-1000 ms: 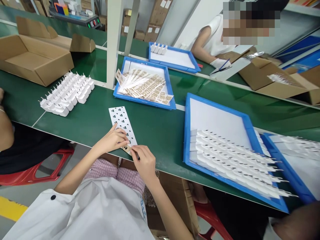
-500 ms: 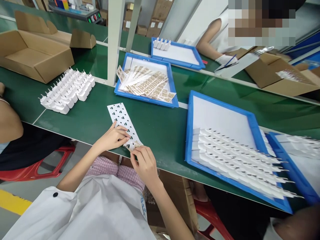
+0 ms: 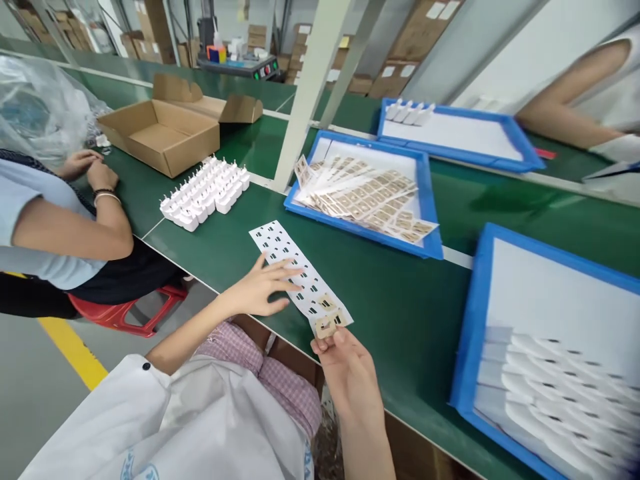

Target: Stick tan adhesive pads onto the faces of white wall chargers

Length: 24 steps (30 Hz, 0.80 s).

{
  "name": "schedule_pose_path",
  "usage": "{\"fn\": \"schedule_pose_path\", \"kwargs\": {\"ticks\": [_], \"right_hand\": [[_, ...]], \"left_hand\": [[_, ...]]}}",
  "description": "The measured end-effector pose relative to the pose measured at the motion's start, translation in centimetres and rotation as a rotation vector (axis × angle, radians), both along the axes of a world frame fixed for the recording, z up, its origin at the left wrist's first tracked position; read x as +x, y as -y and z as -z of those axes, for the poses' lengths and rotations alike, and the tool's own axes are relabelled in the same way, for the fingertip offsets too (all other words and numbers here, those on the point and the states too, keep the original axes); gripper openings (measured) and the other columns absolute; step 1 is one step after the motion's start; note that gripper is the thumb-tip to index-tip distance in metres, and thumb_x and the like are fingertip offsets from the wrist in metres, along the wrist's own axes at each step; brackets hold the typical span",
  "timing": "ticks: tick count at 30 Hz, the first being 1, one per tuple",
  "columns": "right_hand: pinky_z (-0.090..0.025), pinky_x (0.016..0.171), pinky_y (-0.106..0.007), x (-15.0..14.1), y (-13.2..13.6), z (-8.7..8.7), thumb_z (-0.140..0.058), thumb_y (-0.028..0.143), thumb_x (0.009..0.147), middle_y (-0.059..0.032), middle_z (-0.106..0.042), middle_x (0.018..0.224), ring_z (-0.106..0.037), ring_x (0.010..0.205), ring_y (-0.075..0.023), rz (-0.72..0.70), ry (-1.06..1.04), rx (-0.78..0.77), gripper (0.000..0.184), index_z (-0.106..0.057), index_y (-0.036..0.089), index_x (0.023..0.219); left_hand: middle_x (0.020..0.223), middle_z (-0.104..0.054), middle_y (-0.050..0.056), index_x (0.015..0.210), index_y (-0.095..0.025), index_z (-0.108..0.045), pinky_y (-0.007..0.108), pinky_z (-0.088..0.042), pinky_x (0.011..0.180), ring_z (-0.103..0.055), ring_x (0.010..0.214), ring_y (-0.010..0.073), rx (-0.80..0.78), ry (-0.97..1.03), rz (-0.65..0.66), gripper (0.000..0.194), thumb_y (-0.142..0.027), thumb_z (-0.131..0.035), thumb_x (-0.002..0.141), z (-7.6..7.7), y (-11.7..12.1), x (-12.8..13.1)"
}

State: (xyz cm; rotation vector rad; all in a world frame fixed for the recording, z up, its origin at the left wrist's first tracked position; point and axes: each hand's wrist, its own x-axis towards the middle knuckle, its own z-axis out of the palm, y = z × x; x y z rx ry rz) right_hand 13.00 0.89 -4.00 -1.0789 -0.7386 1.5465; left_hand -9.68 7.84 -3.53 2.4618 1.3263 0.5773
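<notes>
On the green table in front of me lies a white sticker sheet (image 3: pixel 285 257) with rows of small dark cut-outs. A few tan stickers (image 3: pixel 327 301) show at its near end. My left hand (image 3: pixel 257 288) rests across the sheet's middle, fingers spread. Thumb and fingers of my right hand (image 3: pixel 353 367) pinch a small tan sticker (image 3: pixel 325 327) with cut-out openings, over the sheet's near corner. Whether that sticker is fully off the sheet I cannot tell.
Ahead, a blue tray (image 3: pixel 365 237) holds a pile of tan sticker sheets. White parts with thin tips (image 3: pixel 205 193) stand in rows at left, beside a cardboard box (image 3: pixel 165 137). Another blue tray (image 3: pixel 467 347) with white parts is at right. A co-worker's arm (image 3: pixel 75 230) rests at left.
The view has swung left. My left hand's fingers have spread wider on the sheet. My right hand has turned palm up, and the tan sticker in its pinch now shows clearly.
</notes>
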Motion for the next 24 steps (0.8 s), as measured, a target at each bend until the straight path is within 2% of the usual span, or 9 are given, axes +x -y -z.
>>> {"fn": "schedule_pose_path", "kwargs": {"ticks": [2,4,5,7,9,12,17,20,24], "right_hand": [[-0.046,0.054,-0.031,0.2,-0.7,0.4,-0.089,0.046,0.069,0.0007,-0.052,0.065,-0.046,0.058,-0.0130,-0.003,-0.071,-0.036,0.038,-0.061,0.020,0.067],[-0.047,0.055,-0.031,0.5,-1.2,0.8,-0.088,0.044,0.070,0.0003,-0.052,0.067,-0.046,0.059,-0.0129,0.004,-0.102,-0.040,0.037,-0.060,0.020,0.066],[-0.047,0.056,-0.032,0.7,-1.4,1.0,-0.087,0.043,0.072,0.0004,-0.052,0.068,-0.046,0.059,-0.0129,0.012,-0.116,-0.041,0.037,-0.059,0.020,0.066],[-0.047,0.057,-0.032,1.2,-1.9,1.2,-0.084,0.042,0.076,0.0013,-0.050,0.068,-0.047,0.060,-0.0130,0.037,-0.148,-0.049,0.034,-0.058,0.020,0.068],[-0.048,0.057,-0.032,1.6,-2.4,1.6,-0.080,0.040,0.079,0.0027,-0.047,0.066,-0.047,0.059,-0.0134,0.051,-0.178,-0.036,0.031,-0.057,0.022,0.070],[-0.052,0.060,-0.035,1.7,-2.6,2.3,-0.072,0.040,0.085,0.0029,-0.047,0.066,-0.048,0.059,-0.0154,0.038,-0.173,0.005,0.026,-0.056,0.024,0.073],[-0.059,0.080,-0.043,-0.3,-1.4,3.3,-0.073,0.036,0.086,0.0019,-0.052,0.068,-0.057,0.068,-0.0173,0.157,-0.268,-0.071,0.019,-0.060,0.025,0.077],[-0.059,0.083,-0.042,-2.2,-0.6,2.5,-0.074,0.037,0.085,0.0023,-0.053,0.070,-0.056,0.068,-0.0161,0.155,-0.369,-0.151,0.019,-0.060,0.025,0.078],[-0.055,0.073,-0.033,-3.8,0.0,-0.1,-0.083,0.037,0.077,0.0034,-0.051,0.070,-0.051,0.066,-0.0135,0.105,-0.493,-0.273,0.028,-0.058,0.024,0.074]], "left_hand": [[0.135,-0.069,0.005,0.117,-0.029,-0.073,0.056,-0.035,0.121,-0.054,0.137,0.0295,0.155,0.004,-0.373,0.029,-0.034,-0.055,0.095,-0.3,0.1,-3.1],[0.134,-0.064,0.015,0.131,-0.022,-0.063,0.061,-0.035,0.117,-0.050,0.136,0.0343,0.241,0.000,-0.698,0.037,-0.030,-0.044,0.100,-0.8,-0.1,-6.9],[0.137,-0.058,0.019,0.137,-0.018,-0.057,0.065,-0.034,0.116,-0.045,0.138,0.0389,0.268,-0.010,-0.815,0.041,-0.029,-0.044,0.100,-1.1,-0.3,-8.8],[0.142,-0.048,0.026,0.140,-0.014,-0.052,0.068,-0.033,0.113,-0.039,0.139,0.0462,0.285,-0.052,-0.933,0.047,-0.029,-0.052,0.095,-1.5,-0.8,-12.1],[0.143,-0.045,0.027,0.136,-0.013,-0.054,0.066,-0.036,0.111,-0.039,0.137,0.0475,0.269,-0.111,-0.932,0.046,-0.025,-0.056,0.092,-1.6,-1.4,-14.3],[0.139,-0.046,0.024,0.129,-0.015,-0.056,0.058,-0.040,0.110,-0.046,0.132,0.0416,0.244,-0.194,-0.862,0.037,-0.019,-0.052,0.092,-1.5,-2.0,-15.8],[0.129,-0.047,0.021,0.132,-0.015,-0.056,0.052,-0.046,0.108,-0.053,0.122,0.0363,0.200,-0.304,-0.780,0.043,-0.018,-0.053,0.090,-2.2,-1.8,-17.1],[0.124,-0.049,0.017,0.131,-0.017,-0.059,0.047,-0.051,0.104,-0.060,0.113,0.0323,0.139,-0.369,-0.717,0.042,-0.019,-0.055,0.089,-3.5,-1.5,-17.8],[0.135,-0.046,0.018,0.123,-0.016,-0.063,0.044,-0.053,0.102,-0.063,0.114,0.0319,0.068,-0.461,-0.664,0.037,-0.015,-0.054,0.088,-4.9,-1.2,-17.9]]}}
